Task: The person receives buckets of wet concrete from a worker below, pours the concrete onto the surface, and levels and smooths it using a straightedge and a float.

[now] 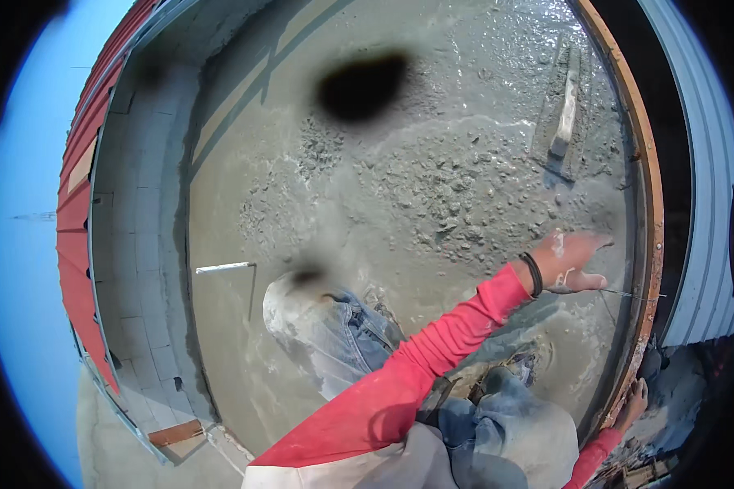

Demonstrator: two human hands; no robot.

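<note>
Right of centre in the frame, the person's left hand (575,259) reaches toward the rust-brown edging board (652,204), thumb and fingers spread apart. Its thumb tip is at the inner end of a thin wire (632,294) that crosses the board; whether the thumb touches it cannot be told. At the lower right, the right hand (634,401) is at the board's outer edge; how tight its grip is cannot be told. Wet grey concrete (457,183), lumpy near the centre, fills the middle of the frame. A float with a pale handle (566,118) lies on it at the upper right; a white stick (224,267) shows left of centre, near the block wall (143,236).
</note>
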